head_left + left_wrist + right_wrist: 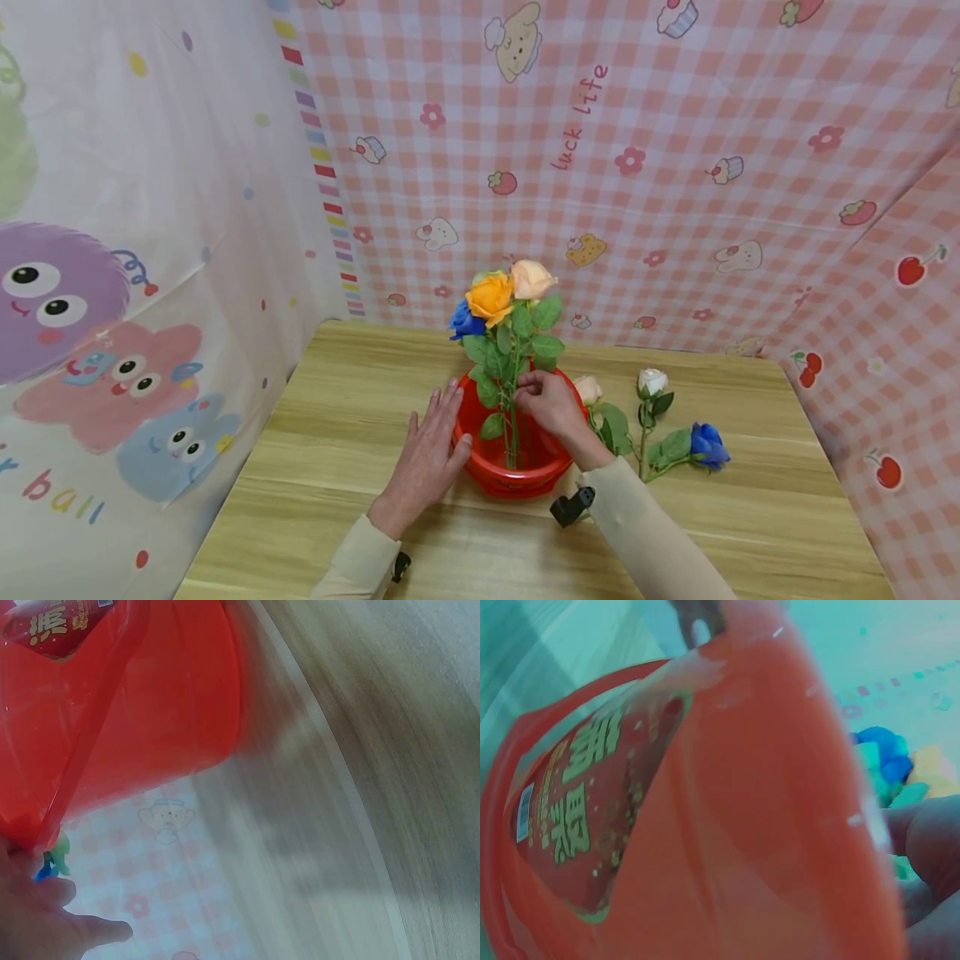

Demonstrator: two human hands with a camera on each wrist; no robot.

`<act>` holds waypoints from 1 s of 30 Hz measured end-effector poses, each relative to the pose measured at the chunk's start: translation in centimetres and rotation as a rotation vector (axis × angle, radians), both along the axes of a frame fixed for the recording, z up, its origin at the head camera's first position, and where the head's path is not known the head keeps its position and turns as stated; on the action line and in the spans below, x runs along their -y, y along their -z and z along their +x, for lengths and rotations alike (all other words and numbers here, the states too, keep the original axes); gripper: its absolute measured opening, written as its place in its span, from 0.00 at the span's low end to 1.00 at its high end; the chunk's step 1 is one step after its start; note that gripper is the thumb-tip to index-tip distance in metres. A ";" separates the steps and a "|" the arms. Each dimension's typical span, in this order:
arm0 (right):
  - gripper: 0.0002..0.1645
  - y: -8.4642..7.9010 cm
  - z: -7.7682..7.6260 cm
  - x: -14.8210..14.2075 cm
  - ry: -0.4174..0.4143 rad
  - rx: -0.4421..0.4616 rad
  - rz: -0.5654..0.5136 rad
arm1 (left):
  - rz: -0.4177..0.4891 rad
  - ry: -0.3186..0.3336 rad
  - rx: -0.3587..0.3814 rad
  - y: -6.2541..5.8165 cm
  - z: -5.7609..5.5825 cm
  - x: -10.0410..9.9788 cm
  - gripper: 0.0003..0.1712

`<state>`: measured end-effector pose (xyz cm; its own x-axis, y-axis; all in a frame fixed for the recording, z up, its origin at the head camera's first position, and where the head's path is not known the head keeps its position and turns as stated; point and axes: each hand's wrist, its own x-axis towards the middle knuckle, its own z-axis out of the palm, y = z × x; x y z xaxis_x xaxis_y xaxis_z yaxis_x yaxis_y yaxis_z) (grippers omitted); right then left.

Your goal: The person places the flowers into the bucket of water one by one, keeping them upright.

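A red plastic basket (517, 483) stands on the table, with an orange rose (491, 297), a blue rose (466, 322) and a peach rose (532, 279) upright in it on leafy green stems. My left hand (427, 454) rests against the basket's left rim, its fingers extended. Over the right rim reaches my right hand (553, 404), its curled fingertips pinching a rose stem inside; which flower that stem bears is partly hidden. In the right wrist view, the fingers (934, 847) show beyond the rim, and a printed label (592, 802) is on the basket's side.
To the right of the basket lie a white rose (652, 382), another blue rose (708, 446) and a pale peach rose (588, 390) partly behind the right hand. A pink checked cloth (675, 208) hangs behind the wooden table (337, 400); a cartoon-printed cloth (210, 250) hangs at left.
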<state>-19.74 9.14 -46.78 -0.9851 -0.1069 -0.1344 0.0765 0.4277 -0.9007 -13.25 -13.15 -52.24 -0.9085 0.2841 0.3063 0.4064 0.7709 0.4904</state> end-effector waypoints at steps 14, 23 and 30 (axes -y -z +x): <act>0.33 -1.2 1.9 -0.9 -0.063 -0.012 -0.044 | 0.001 -0.003 0.001 0.0 -0.1 0.0 0.39; 0.32 -1.7 3.2 -1.9 -0.050 -0.064 -0.082 | 0.010 -0.003 0.011 0.2 0.0 -0.1 0.39; 0.27 -1.6 4.1 -2.6 0.031 -0.182 -0.071 | 0.019 -0.003 0.022 0.1 0.0 -0.1 0.40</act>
